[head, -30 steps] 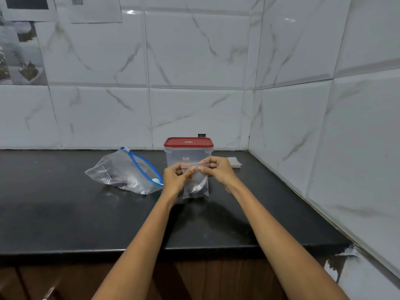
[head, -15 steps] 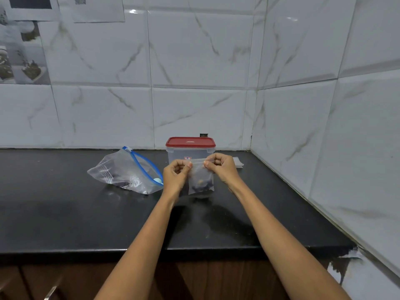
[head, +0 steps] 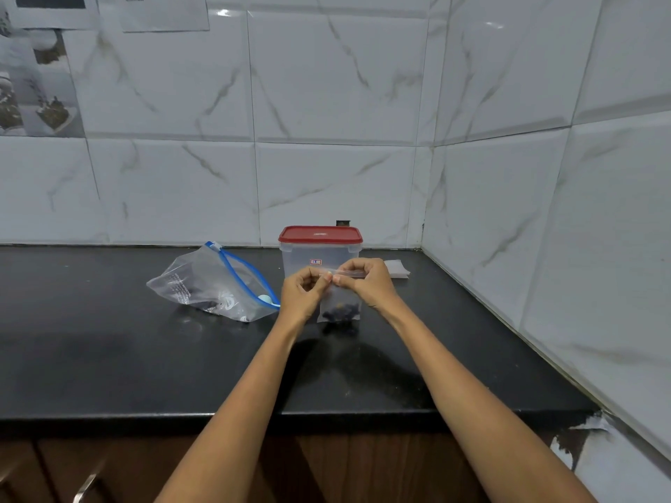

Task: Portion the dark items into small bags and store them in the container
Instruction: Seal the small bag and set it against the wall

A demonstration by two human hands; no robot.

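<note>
Both hands, left hand (head: 303,294) and right hand (head: 366,281), are pinching the top strip of a small clear plastic bag (head: 338,306) holding dark items (head: 339,314), hanging just above the black counter (head: 109,357), with the red-lidded clear plastic container (head: 319,250) at 12 o'clock behind it.

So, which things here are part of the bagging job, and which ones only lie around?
Part of the job:
small bag with dark items, pinched by left hand and right hand
large zip bag
red-lidded container

Lying about:
flat clear packet
papers on the wall
</note>
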